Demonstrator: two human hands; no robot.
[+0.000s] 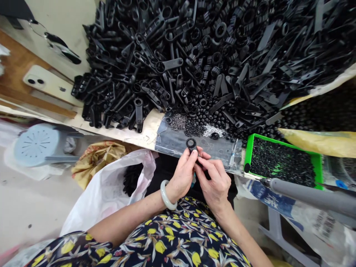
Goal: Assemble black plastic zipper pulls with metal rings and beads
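Note:
My left hand (185,168) grips a black plastic part with a ring-shaped head (191,143), its thumb pressed on the part just below the ring. Close beside it, my right hand (213,178) pinches at the lower end of the same part; what lies between its fingertips is partly hidden. Both hands are over the front edge of the bench. Just beyond them, on a grey mat (175,142), lie small piles of silver pins (213,131), tiny springs (178,122) and small black balls (204,115).
A large heap of black plastic handles and rings (180,55) covers the back. At right are a green tray (249,152) of tiny black pieces and a grey tool (306,191). A phone (51,85), a white bag (102,196) and a blue stool (37,144) are at left.

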